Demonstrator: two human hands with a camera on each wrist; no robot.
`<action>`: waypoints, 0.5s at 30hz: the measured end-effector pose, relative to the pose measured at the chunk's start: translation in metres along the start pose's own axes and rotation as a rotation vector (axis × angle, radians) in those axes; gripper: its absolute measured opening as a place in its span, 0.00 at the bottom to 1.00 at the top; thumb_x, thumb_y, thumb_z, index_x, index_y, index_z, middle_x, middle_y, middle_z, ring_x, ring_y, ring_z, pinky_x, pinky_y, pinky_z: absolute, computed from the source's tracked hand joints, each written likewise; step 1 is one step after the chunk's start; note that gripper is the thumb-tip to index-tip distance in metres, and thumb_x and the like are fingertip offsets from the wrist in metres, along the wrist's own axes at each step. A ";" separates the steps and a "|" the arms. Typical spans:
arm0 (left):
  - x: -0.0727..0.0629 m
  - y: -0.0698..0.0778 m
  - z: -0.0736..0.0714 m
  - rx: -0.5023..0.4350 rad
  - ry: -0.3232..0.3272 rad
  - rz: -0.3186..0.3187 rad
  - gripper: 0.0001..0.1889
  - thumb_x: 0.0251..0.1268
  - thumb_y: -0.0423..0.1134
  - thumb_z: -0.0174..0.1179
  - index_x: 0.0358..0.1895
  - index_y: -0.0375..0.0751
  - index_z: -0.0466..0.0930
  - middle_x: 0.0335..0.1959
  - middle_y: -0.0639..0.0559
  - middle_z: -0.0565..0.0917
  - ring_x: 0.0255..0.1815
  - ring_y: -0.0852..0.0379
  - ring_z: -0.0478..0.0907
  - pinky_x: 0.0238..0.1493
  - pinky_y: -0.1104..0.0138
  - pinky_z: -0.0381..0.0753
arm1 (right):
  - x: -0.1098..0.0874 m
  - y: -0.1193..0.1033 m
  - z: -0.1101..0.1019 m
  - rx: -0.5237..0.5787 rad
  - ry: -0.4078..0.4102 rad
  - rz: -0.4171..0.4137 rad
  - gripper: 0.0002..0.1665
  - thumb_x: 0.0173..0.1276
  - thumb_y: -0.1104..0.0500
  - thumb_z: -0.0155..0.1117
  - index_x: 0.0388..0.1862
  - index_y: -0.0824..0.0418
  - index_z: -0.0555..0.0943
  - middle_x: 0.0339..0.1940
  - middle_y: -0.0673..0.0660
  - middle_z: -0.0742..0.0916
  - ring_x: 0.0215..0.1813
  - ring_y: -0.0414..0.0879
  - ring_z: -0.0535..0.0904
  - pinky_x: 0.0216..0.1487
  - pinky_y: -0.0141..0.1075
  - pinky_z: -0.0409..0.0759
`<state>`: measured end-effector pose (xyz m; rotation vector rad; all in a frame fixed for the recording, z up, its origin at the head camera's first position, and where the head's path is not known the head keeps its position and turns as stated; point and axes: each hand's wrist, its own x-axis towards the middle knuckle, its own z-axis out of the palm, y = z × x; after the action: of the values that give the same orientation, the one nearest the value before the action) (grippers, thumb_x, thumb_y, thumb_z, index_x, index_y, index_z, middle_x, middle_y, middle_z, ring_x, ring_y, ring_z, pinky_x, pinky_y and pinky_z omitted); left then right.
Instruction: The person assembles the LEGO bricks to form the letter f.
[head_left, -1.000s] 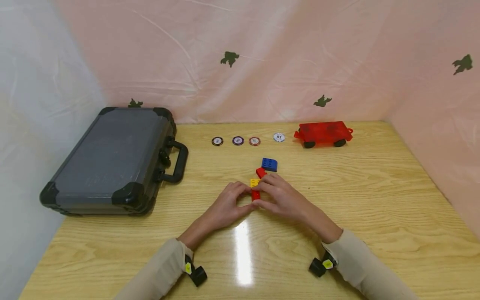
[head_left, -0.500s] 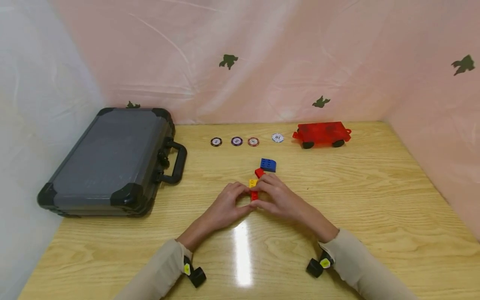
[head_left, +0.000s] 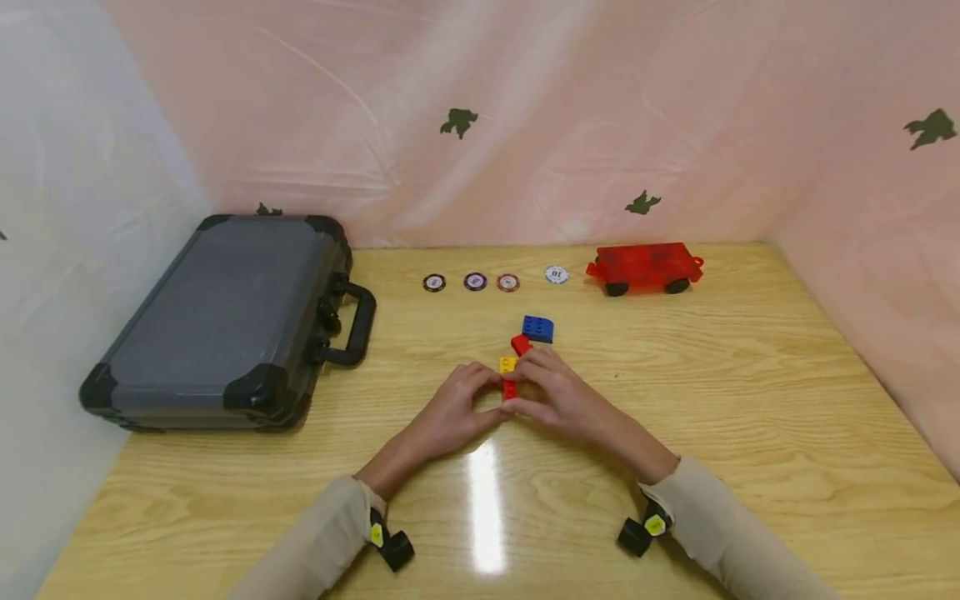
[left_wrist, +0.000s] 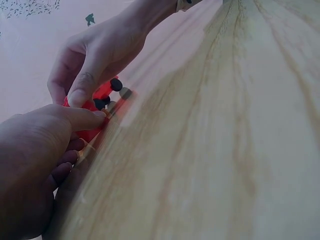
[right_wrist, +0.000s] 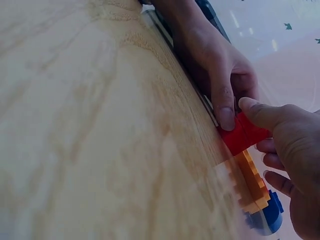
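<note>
In the head view both hands meet over a red toy building brick [head_left: 510, 390] at mid-table. My left hand [head_left: 450, 408] grips it from the left, thumb on the near side. From the right my right hand [head_left: 558, 396] pinches the same brick, as the right wrist view of the red brick [right_wrist: 242, 135] also shows, with its thumb near the top. Just behind it is a studded yellow brick [head_left: 507, 364], partly covered by my right fingers. Another red brick [head_left: 520, 343] lies farther back, beside a blue brick [head_left: 537, 328] with one rounded corner.
A grey case [head_left: 217, 312] with a black handle [head_left: 360, 325] lies at the left. Along the back are several poker chips, among them a white chip [head_left: 557, 274], and a red toy wagon [head_left: 645, 267]. Pink cloth [head_left: 525, 167] rises behind the table [head_left: 750, 375].
</note>
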<state>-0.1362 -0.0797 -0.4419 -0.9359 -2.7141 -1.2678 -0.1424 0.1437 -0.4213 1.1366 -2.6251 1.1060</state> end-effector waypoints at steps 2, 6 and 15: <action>0.001 0.000 0.001 0.000 -0.002 0.008 0.18 0.66 0.41 0.72 0.54 0.36 0.84 0.51 0.48 0.82 0.54 0.50 0.75 0.58 0.55 0.76 | -0.001 0.000 0.000 -0.012 0.007 0.003 0.21 0.66 0.54 0.77 0.53 0.63 0.85 0.52 0.53 0.81 0.57 0.48 0.72 0.58 0.46 0.76; 0.002 -0.001 0.002 0.003 -0.003 0.013 0.17 0.66 0.41 0.72 0.53 0.37 0.84 0.50 0.49 0.82 0.53 0.50 0.75 0.58 0.55 0.76 | -0.002 0.001 0.002 -0.034 0.019 -0.002 0.21 0.65 0.54 0.78 0.52 0.63 0.85 0.51 0.53 0.81 0.56 0.48 0.72 0.58 0.46 0.76; 0.001 -0.001 0.001 0.008 0.003 0.009 0.18 0.66 0.42 0.72 0.53 0.35 0.84 0.51 0.48 0.82 0.54 0.49 0.75 0.58 0.53 0.76 | -0.003 0.001 -0.002 -0.064 -0.014 0.037 0.24 0.68 0.49 0.76 0.57 0.61 0.84 0.56 0.52 0.79 0.63 0.49 0.69 0.64 0.50 0.74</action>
<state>-0.1370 -0.0792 -0.4426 -0.9430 -2.7076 -1.2542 -0.1413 0.1471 -0.4209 1.0926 -2.6819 1.0153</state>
